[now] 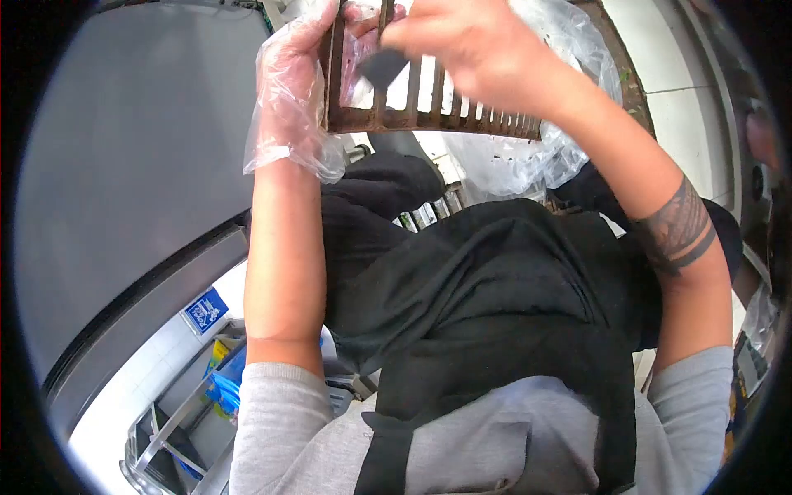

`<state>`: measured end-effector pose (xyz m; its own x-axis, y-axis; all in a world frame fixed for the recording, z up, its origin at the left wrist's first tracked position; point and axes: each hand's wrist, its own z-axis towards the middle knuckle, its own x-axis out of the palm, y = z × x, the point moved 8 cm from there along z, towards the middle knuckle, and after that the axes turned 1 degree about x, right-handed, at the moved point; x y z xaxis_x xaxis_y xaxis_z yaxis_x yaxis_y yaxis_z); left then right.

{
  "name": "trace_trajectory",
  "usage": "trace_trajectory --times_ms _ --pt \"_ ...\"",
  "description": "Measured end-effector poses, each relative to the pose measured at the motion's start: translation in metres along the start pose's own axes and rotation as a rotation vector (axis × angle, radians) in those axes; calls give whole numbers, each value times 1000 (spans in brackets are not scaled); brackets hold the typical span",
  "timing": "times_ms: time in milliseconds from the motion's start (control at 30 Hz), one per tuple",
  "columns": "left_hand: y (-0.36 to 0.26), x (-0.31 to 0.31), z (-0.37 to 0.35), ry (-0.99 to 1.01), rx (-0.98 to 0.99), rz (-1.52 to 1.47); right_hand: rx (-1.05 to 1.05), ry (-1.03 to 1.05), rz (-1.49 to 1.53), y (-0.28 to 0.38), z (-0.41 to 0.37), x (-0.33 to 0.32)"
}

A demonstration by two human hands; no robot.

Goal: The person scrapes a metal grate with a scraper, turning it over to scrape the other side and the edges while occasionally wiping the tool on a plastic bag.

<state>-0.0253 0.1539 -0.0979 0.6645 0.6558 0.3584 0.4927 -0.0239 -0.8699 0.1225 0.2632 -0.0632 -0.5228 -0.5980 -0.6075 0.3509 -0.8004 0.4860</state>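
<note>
My left hand [290, 74], in a loose clear plastic glove, is closed around the left end of a brown, grimy metal grate [429, 122] with parallel bars. It holds the grate up at the top of the head view, and some gloved fingers show between the bars. My right hand [483, 49] is bare and closed on a small dark scraper [382, 69], slightly blurred. The scraper's broad dark end lies over a bar near the grate's left side. Its handle is hidden inside my fist, and the grate's upper part is cut off by the frame.
Below the grate, a clear plastic bag [520, 165] with dark specks lies spread out. A large grey panel [132, 148] stands close on the left. Low at left is a metal rack [165, 441] with colourful packets. White floor tiles [681, 107] show at right.
</note>
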Motion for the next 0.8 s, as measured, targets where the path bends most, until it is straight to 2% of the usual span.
trace_trajectory --times_ms 33,100,133,167,233,300,333,433,567,633,800 --pt "-1 -1 -2 2 -2 1 -56 58 129 13 2 7" --pt "7 15 -7 182 -147 -204 -19 176 107 15 0 14" --pt "-1 0 -4 -75 2 31 1 144 -32 4 1 11" --pt "0 2 -4 -75 2 29 19 114 -169 -7 3 7" --pt "-2 7 -6 -58 45 60 82 99 -134 -13 0 9" --pt "1 18 -10 -33 -24 -20 -87 91 130 15 -5 17" --pt "6 25 -12 -4 -91 -102 -71 97 158 18 -4 12" --pt "2 20 -15 -95 -22 20 -101 164 59 19 -2 14" --pt "3 29 -17 -62 -17 -4 -67 220 76 13 -4 21" --pt "2 35 -22 -174 31 20 -61 267 170 14 -2 19" --pt "-1 22 -17 -150 26 110 -110 258 54 13 6 4"
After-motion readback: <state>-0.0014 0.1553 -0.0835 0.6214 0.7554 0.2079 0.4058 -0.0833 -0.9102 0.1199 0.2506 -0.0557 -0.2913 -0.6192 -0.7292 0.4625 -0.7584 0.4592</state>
